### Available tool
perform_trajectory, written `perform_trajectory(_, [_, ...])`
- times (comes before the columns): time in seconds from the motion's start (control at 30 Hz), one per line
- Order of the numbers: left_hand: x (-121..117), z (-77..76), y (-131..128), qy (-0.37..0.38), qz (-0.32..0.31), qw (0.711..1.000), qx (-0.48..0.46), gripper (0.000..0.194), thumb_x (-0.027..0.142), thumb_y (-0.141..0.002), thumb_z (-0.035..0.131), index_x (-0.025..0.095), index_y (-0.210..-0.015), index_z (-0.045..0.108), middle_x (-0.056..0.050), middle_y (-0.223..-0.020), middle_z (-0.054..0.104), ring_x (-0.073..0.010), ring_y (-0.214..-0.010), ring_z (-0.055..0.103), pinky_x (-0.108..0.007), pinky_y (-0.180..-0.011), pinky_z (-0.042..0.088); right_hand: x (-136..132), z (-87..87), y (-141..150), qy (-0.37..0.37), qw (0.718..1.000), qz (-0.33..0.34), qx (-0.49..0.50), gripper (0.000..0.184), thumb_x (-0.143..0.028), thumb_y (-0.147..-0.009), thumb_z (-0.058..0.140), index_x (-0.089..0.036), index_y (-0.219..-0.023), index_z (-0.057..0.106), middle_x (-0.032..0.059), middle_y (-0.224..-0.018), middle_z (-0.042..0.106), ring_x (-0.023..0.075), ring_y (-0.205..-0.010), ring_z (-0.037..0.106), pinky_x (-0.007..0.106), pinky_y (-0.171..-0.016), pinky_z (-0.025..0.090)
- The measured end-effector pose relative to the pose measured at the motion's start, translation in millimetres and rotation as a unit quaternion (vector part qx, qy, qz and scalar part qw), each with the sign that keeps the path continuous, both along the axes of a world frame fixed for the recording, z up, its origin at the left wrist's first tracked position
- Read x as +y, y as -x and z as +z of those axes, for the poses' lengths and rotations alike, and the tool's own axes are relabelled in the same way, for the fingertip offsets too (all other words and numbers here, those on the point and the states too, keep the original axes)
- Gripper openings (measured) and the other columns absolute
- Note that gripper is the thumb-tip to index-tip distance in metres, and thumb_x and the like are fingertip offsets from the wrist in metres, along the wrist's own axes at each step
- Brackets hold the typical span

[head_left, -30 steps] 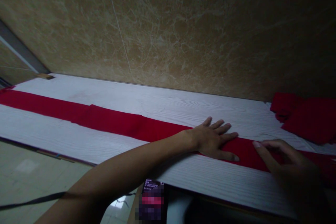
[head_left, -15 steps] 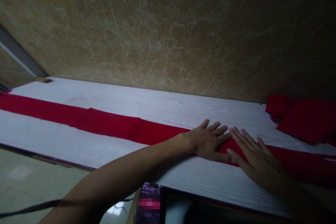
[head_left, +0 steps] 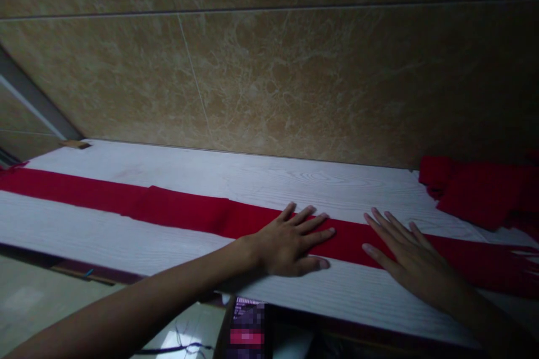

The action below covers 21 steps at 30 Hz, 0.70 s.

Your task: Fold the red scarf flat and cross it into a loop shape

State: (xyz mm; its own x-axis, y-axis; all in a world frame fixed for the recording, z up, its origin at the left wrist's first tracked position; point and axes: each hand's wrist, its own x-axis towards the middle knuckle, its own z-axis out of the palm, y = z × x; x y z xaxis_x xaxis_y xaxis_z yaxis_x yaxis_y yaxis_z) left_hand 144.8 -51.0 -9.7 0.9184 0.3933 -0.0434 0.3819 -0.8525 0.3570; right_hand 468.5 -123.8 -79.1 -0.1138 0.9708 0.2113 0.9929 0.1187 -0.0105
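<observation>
A long red strip of cloth (head_left: 177,210), with fringe at its right end, lies flat along the white wood-grain table (head_left: 278,174). Near its middle the strip has a wider, overlapping section. My left hand (head_left: 292,241) rests palm down on the cloth with its fingers spread, the thumb over the table's near side. To the right, my right hand (head_left: 404,252) also lies palm down on the strip, fingers stretched out and thumb apart. Neither hand grips anything.
A bunched red cloth (head_left: 475,190) lies at the table's back right. Behind stands a brown marbled tile wall (head_left: 269,84). A small wooden block (head_left: 74,145) sits at the far left corner. Below the front edge is a box with a printed, partly blurred side (head_left: 248,320).
My left hand has slid left along the cloth, away from my right hand, opening a gap between them. My right hand has hardly moved. The view has tilted slightly upward.
</observation>
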Motion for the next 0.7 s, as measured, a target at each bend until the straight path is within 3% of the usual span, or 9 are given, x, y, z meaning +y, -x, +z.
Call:
perform_trajectory(0.17, [5.6,24.4,54.2,0.033,0.007,0.999,0.02,0.067,0.061,-0.103,0.04,0.036,-0.164,0.024,-0.004,-0.172,0.018,-0.0322,-0.16,0.012,-0.062,-0.129,0.013,5.0,35.3,30.8,0.06,0.997,-0.04,-0.027,0.084,-0.076,-0.093,0.036,-0.023,-0.158,0.044,0.0093,-0.167,0.032,0.0387,-0.157,0.02,0.074,-0.121,0.016])
perform_trajectory(0.23, [15.1,28.1,67.5,0.001,0.055,0.998,0.009,0.063,0.057,-0.106,0.036,0.037,-0.164,0.023,-0.002,-0.171,0.02,-0.0306,-0.16,0.011,-0.061,-0.129,0.013,12.2,51.1,64.1,0.045,0.999,-0.016,-0.007,0.078,-0.071,-0.097,0.032,-0.024,-0.159,0.041,0.0068,-0.169,0.027,0.0348,-0.158,0.016,0.068,-0.125,0.015])
perform_trajectory(0.33, [27.8,20.3,79.5,-0.04,0.143,0.988,0.037,0.064,0.06,-0.106,0.031,0.033,-0.164,0.025,-0.005,-0.171,0.019,-0.0337,-0.16,0.008,-0.065,-0.127,0.011,24.9,64.5,122.5,0.08,0.995,0.043,0.039,0.071,-0.064,-0.103,0.028,-0.026,-0.163,0.033,0.0039,-0.171,0.02,0.0294,-0.159,0.014,0.062,-0.127,0.015])
perform_trajectory(0.47, [29.1,0.8,94.9,-0.071,0.187,0.976,0.082,0.066,0.064,-0.105,0.027,0.034,-0.163,0.027,-0.004,-0.172,0.016,-0.0346,-0.16,0.007,-0.068,-0.126,0.007,33.5,58.0,163.2,0.129,0.988,0.08,0.041,0.069,-0.061,-0.105,0.03,-0.025,-0.163,0.029,0.0043,-0.171,0.016,0.03,-0.159,0.011,0.064,-0.127,0.012])
perform_trajectory(0.7, [24.9,-8.7,126.3,-0.097,0.205,0.971,0.071,0.066,0.069,-0.102,0.029,0.04,-0.162,0.028,-0.001,-0.171,0.02,-0.032,-0.16,0.012,-0.065,-0.128,0.004,31.4,41.1,139.0,0.123,0.988,0.091,0.016,0.075,-0.068,-0.103,0.026,-0.024,-0.163,0.028,0.0035,-0.17,0.018,0.0276,-0.159,0.014,0.061,-0.128,0.015])
